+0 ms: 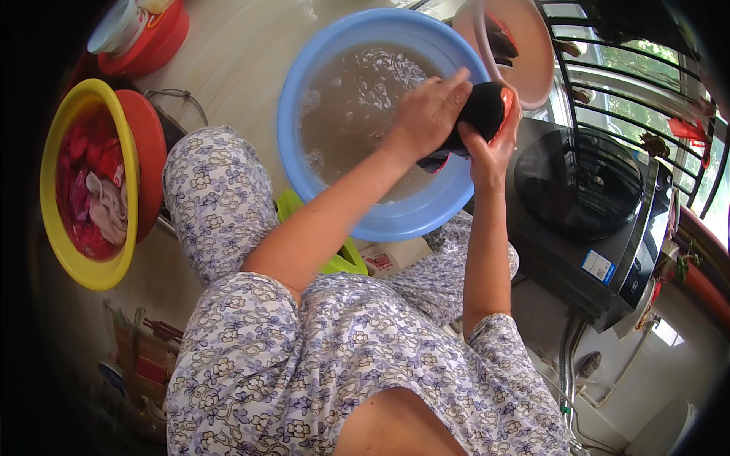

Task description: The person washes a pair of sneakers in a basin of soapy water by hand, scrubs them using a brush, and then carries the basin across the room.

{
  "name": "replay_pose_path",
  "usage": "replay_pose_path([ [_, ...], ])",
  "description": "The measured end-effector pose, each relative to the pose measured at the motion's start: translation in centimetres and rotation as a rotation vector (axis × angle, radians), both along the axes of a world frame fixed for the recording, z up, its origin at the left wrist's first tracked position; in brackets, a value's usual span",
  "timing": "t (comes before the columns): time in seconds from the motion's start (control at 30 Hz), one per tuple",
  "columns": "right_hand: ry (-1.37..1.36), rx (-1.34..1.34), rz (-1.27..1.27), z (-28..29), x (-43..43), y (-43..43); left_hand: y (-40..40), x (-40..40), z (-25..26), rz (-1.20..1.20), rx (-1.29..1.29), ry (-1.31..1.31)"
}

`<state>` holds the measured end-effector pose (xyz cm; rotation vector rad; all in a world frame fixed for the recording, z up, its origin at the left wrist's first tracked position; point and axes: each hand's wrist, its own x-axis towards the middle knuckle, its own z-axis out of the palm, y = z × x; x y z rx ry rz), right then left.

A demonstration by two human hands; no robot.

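Note:
My right hand (493, 139) grips a black shoe (485, 108) with red-orange trim, thumb on the near side and fingers behind it. Against the shoe's left side lies my left hand (428, 114), slightly blurred; whether its fingers hold anything is hidden. Both hands are over the right part of a large blue plastic basin (393, 222). Murky grey-brown water (353, 142) with some suds fills the basin. The lower end of the shoe hangs over the water, partly covered by my hands.
A pink basin (536, 85) with a similar dark shoe (501, 37) stands behind, near a barred window. To the right is a black top-loading washing machine (579, 182). At left, a yellow basin (51, 188) holds wet red and pale cloths (105, 205); red basins (149, 159) sit nearby.

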<state>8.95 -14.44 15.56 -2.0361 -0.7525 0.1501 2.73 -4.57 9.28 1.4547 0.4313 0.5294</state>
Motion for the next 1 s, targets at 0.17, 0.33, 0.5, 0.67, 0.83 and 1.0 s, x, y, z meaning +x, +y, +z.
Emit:
replay_pose_path([
  [0.17, 0.107, 0.117, -0.028, -0.1, -2.3, 0.3, -1.3, 0.3, -0.8, 0.024, -0.046, -0.203],
  [0.33, 0.066, 0.069, -0.030, 0.5, -4.4, 1.6, -3.0, 0.6, -1.1, 0.211, 0.021, -0.151],
  [0.5, 0.142, 0.071, -0.011, 0.1, -4.0, 0.9, -2.9, 0.2, -0.3, 0.159, 0.060, 0.066],
  [0.67, 0.301, 0.263, -0.009, -0.2, -1.7, -0.3, -1.8, 0.0, 0.4, 0.162, 0.162, 0.058],
  [0.83, 0.353, 0.377, -0.084, -0.2, 0.3, -1.3, 2.1, -0.5, -0.4, 0.043, 0.164, 0.230],
  [1.0, 0.435, 0.425, -0.067, 0.4, 1.6, -2.7, 3.9, -0.9, -0.4, 0.267, 0.098, 0.235],
])
